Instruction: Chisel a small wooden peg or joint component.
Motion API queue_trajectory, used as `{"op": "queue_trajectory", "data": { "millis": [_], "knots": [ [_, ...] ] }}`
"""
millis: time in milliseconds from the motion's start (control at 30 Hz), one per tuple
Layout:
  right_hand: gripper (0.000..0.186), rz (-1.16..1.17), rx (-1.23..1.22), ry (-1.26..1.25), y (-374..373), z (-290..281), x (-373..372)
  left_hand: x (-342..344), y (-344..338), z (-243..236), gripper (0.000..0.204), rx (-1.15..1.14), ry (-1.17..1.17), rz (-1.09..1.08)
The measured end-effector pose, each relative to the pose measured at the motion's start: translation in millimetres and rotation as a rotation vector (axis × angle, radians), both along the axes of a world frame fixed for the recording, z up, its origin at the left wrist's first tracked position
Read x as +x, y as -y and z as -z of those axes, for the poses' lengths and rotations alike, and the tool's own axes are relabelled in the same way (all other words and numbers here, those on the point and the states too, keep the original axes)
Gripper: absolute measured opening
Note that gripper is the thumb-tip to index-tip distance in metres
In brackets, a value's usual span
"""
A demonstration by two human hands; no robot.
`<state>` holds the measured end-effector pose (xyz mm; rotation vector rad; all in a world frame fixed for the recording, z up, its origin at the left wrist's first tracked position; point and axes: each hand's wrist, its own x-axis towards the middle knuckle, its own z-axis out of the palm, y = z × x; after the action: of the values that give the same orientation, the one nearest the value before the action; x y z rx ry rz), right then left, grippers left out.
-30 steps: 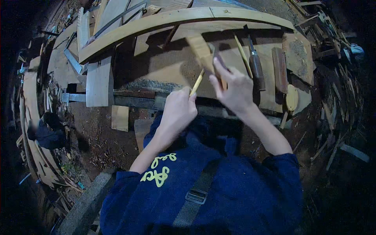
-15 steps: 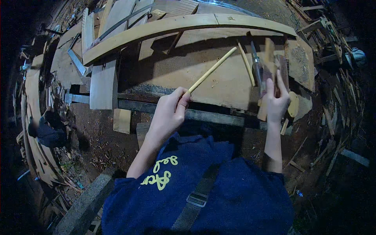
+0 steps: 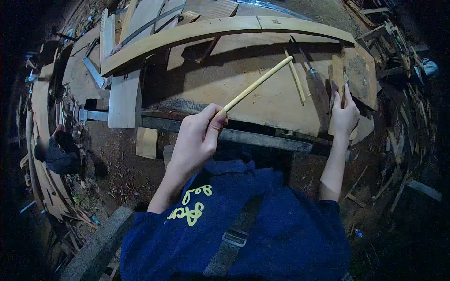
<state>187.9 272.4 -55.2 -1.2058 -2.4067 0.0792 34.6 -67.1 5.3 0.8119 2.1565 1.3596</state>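
We are noting left hand [image 3: 194,133] clasping stick [image 3: 257,86], right hand [image 3: 346,116] grasping wooden block [image 3: 337,72]; leftward drift, we are judging, could be knocking the handled tool [image 3: 318,89].

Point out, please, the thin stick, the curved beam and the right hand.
Thin stick [image 3: 258,85]: head view, middle of its shaft.
Curved beam [image 3: 225,27]: head view, near mid-length.
Right hand [image 3: 346,116]: head view, its middle.

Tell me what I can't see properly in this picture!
All in the head view:
- Near end of the yellow stick: hidden in the left hand.
- Part of the wooden block: covered by the right hand.
- Lower end of the dark strap: lost in shadow at the lower edge.
- Pale blue thing, far right: too small and blurred.
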Motion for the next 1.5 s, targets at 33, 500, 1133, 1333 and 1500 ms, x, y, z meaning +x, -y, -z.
{"op": "queue_trajectory", "data": {
  "millis": [33, 500, 1133, 1333, 1500],
  "knots": [
    [0.043, 0.016, -0.017, 0.001, -3.2, -0.3, 0.1, 0.3, 0.6, 0.0, 0.015, -0.006, -0.006, -0.005],
    [0.045, -1.041, 0.118, -0.043, 132.8, -41.6, -58.5, 2.3, -19.4, 15.4, 0.009, -0.069, -0.201, -0.018],
    [0.012, -1.026, -0.382, -0.282, 141.5, -26.7, -57.7, -5.7, -18.3, 19.3, 0.026, 0.033, 0.036, 0.009],
    [0.012, -0.955, -0.481, -0.312, 149.3, -29.5, -58.5, -7.1, -22.4, 25.2, 0.03, 0.082, 0.162, -0.07],
    [0.015, -0.913, -0.497, -0.344, 155.4, -27.8, -60.0, -13.5, -23.5, 26.7, 0.028, 0.103, 0.273, -0.084]
  ]
}}
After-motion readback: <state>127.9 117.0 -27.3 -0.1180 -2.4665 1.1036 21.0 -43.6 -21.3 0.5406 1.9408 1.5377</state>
